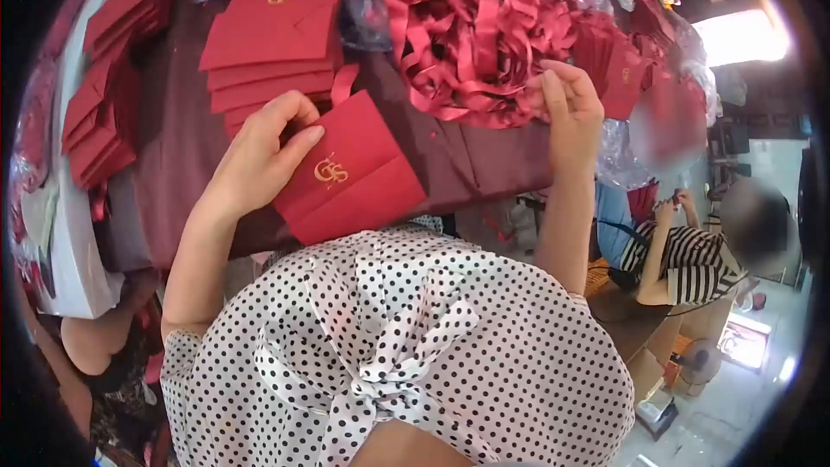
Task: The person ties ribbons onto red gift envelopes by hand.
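Dotted blouse (519, 329), ribbons (471, 22) beyond red packet (363, 175)

Grips: 2, left grip (270, 154) and right grip (571, 112). Held red bag (359, 164): 1. Middle bag stack (272, 35): 1, at least 4 bags, lower ones overlap. Left-side bag stacks (99, 117): 2, bags too overlapped to count. Bag group at far right (621, 78): 1, number unclear. Gold emblems readable: 3. Ribbon heap (471, 30): 1, strands uncountable. Bench (506, 156): 1. Striped-shirt co-worker (687, 268): 1.
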Available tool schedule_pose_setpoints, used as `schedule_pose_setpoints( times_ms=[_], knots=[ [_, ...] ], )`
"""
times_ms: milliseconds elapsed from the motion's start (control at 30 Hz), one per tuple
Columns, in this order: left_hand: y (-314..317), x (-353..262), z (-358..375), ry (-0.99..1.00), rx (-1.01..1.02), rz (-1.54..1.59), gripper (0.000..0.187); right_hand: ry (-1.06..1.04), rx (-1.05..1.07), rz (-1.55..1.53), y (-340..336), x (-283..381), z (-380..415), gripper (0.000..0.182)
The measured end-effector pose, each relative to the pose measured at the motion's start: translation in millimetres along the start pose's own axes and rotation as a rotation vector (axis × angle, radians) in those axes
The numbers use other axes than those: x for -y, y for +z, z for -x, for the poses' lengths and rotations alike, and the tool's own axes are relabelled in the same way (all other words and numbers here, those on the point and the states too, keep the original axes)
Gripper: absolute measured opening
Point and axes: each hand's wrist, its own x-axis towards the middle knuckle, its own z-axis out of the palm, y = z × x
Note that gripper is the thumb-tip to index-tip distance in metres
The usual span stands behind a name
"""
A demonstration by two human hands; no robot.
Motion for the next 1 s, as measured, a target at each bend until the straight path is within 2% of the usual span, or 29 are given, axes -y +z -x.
schedule_pose_setpoints(
  times_ms=[33,100,133,200,233,300,367,433,467,600,667,800,1000],
  knots=[
    [0,-2,1,-0.050,0.009,0.008,0.011,0.006,-0.014,-0.007,-9,-2,-1,0.016],
    [2,-4,-1,-0.122,0.028,0.010,0.011,-0.055,-0.003,0.184,-16,-6,1,0.014],
    [3,-2,-1,-0.132,0.046,0.046,0.012,-0.035,0.075,0.261,-16,-9,4,0.010],
    [4,2,-2,-0.150,0.063,0.079,0.013,-0.128,0.261,0.431,-6,-1,15,0.007],
    [5,3,-3,-0.150,0.057,0.059,0.014,-0.218,0.308,0.522,0,-2,15,0.008],
    [6,4,-4,-0.156,0.051,0.041,0.015,-0.270,0.341,0.540,6,-7,14,0.012],
    [0,-2,-7,-0.132,0.173,-0.038,0.017,-0.328,0.375,0.554,12,-7,12,0.017],
    [-1,-2,-7,-0.121,0.185,-0.030,0.016,-0.394,0.458,0.850,19,-3,11,0.022],
    [-1,-2,-6,-0.101,0.201,-0.021,0.016,-0.498,0.434,0.917,22,-11,12,0.022],
    [4,4,-4,-0.018,0.146,0.140,0.015,-0.403,0.446,0.956,20,-16,15,0.018],
    [6,9,-2,-0.132,0.141,0.305,0.013,-0.196,0.558,0.716,14,-2,18,0.012],
    [5,9,-4,-0.187,0.206,0.280,0.012,-0.201,0.564,0.824,-2,-8,23,0.011],
    [7,4,-4,-0.253,0.178,0.361,0.010,-0.125,0.781,0.856,-19,11,27,0.020]
  ],
)
